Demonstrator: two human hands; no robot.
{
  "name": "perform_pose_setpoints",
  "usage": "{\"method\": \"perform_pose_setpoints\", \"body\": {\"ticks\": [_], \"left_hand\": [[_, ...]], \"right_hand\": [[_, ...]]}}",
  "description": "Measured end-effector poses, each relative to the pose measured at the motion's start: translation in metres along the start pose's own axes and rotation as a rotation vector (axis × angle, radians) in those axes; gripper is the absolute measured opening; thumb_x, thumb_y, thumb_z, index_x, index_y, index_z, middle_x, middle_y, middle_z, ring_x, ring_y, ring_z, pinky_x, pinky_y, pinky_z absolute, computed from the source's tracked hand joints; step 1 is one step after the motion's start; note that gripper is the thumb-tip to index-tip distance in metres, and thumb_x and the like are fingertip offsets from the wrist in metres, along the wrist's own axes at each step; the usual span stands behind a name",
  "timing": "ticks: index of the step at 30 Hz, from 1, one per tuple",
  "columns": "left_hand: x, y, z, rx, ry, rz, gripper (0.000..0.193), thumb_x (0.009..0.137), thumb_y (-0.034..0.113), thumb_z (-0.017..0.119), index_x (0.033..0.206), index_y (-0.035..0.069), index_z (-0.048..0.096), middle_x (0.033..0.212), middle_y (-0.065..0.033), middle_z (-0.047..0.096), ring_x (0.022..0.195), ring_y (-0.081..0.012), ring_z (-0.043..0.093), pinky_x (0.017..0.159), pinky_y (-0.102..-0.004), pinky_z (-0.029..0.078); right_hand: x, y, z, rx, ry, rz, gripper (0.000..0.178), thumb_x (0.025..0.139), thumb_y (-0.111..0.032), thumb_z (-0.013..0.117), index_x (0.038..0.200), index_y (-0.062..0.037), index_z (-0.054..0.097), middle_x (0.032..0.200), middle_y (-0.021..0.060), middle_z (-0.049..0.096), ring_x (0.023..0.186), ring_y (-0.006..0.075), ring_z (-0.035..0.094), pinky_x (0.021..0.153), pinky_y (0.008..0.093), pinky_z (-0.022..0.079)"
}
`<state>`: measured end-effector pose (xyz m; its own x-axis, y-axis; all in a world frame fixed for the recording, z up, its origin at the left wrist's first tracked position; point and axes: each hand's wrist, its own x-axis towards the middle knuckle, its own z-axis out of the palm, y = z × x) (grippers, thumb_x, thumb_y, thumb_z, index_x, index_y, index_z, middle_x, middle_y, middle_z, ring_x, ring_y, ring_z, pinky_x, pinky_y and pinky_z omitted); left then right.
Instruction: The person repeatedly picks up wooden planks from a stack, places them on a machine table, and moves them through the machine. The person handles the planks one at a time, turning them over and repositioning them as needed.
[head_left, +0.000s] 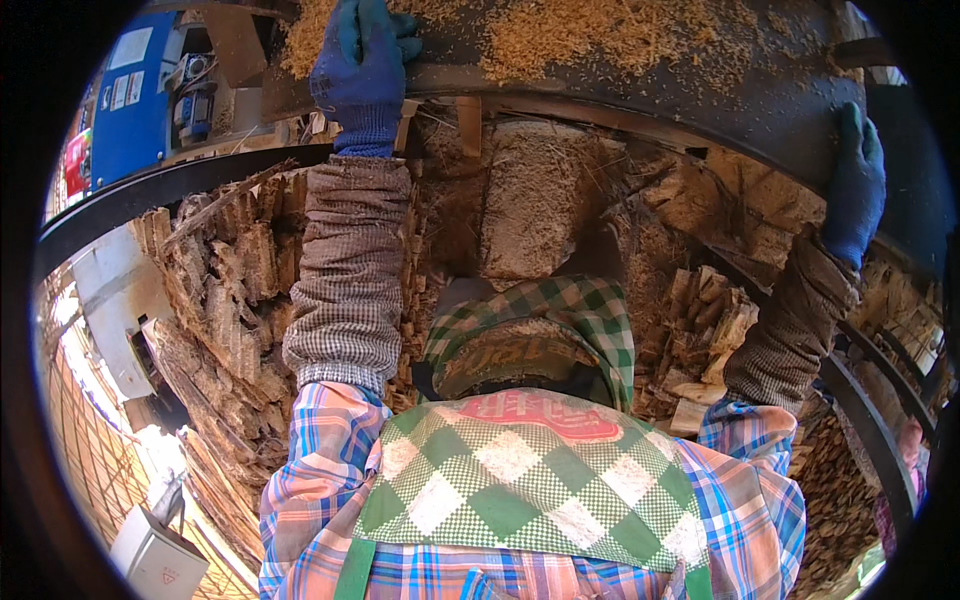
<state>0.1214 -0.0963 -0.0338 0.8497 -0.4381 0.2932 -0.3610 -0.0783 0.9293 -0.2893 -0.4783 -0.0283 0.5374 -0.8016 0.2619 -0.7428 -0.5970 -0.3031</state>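
Note:
Both my hands wear blue gloves, and brown checked sleeve covers go over my forearms. A dark flat surface, like a belt or bench top, runs across the far side with orange-brown sawdust strewn on it. My left hand lies over its near left part with the fingers stretched out and slightly apart; the fingertips reach the upper edge of view. At the right end, my right hand rests against the surface's edge, fingers extended upward. I see nothing held in either hand.
Stacks of rough split wood stand at the left, with more wood pieces at the right. A blue machine cabinet and a motor are far left. Black metal rails cross the right side. Part of another person shows at far right.

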Motion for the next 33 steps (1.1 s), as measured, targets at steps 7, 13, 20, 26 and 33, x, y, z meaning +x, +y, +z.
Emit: {"method": "perform_pose_setpoints", "body": {"ticks": [7, 13, 20, 26, 33], "left_hand": [[-0.010, 0.026, 0.018, 0.043, 0.024, -0.109, 0.053, 0.106, 0.038, 0.061, 0.149, 0.007, 0.053, 0.094, -0.0123, 0.074, 0.077, -0.0172, 0.072, 0.065, -0.0330, 0.062], [-0.011, 0.039, 0.027, 0.115, 0.023, -0.148, 0.052, 0.108, 0.037, 0.058, 0.148, 0.006, 0.054, 0.094, -0.0127, 0.074, 0.077, -0.0162, 0.072, 0.065, -0.0319, 0.061], [-0.005, 0.033, 0.027, 0.124, 0.000, -0.054, 0.051, 0.108, 0.039, 0.057, 0.147, 0.006, 0.056, 0.095, -0.0124, 0.074, 0.079, -0.0159, 0.072, 0.067, -0.0320, 0.060], [-0.007, 0.028, 0.020, 0.038, -0.026, -0.143, 0.054, 0.107, 0.039, 0.060, 0.149, 0.005, 0.055, 0.095, -0.0118, 0.075, 0.078, -0.0162, 0.072, 0.065, -0.0313, 0.060], [-0.016, 0.037, 0.024, 0.066, -0.045, 0.007, 0.050, 0.104, 0.039, 0.065, 0.145, 0.010, 0.061, 0.090, -0.0119, 0.076, 0.077, -0.0159, 0.074, 0.063, -0.0331, 0.060]], "right_hand": [[-0.006, -0.046, -0.012, 0.251, -0.014, 0.442, 0.084, 0.094, -0.078, 0.050, 0.150, -0.0154, 0.055, 0.139, 0.0238, 0.064, 0.130, 0.0417, 0.060, 0.107, 0.0481, 0.047], [-0.007, -0.046, -0.019, 0.248, -0.014, 0.461, 0.078, 0.097, -0.074, 0.050, 0.147, -0.0147, 0.057, 0.136, 0.0216, 0.067, 0.128, 0.0393, 0.062, 0.106, 0.0471, 0.048], [-0.004, -0.033, -0.010, 0.289, 0.031, 0.397, 0.068, 0.101, -0.068, 0.050, 0.144, -0.0166, 0.061, 0.134, 0.0193, 0.068, 0.123, 0.0399, 0.064, 0.103, 0.0461, 0.049], [-0.005, -0.054, -0.019, 0.202, 0.009, 0.442, 0.064, 0.102, -0.064, 0.049, 0.141, -0.0149, 0.063, 0.132, 0.0185, 0.069, 0.120, 0.0377, 0.067, 0.101, 0.0456, 0.051], [-0.001, -0.035, -0.012, 0.273, 0.090, 0.452, 0.055, 0.103, -0.055, 0.057, 0.133, -0.0118, 0.070, 0.128, 0.0154, 0.073, 0.117, 0.0281, 0.069, 0.100, 0.0388, 0.052]]}}
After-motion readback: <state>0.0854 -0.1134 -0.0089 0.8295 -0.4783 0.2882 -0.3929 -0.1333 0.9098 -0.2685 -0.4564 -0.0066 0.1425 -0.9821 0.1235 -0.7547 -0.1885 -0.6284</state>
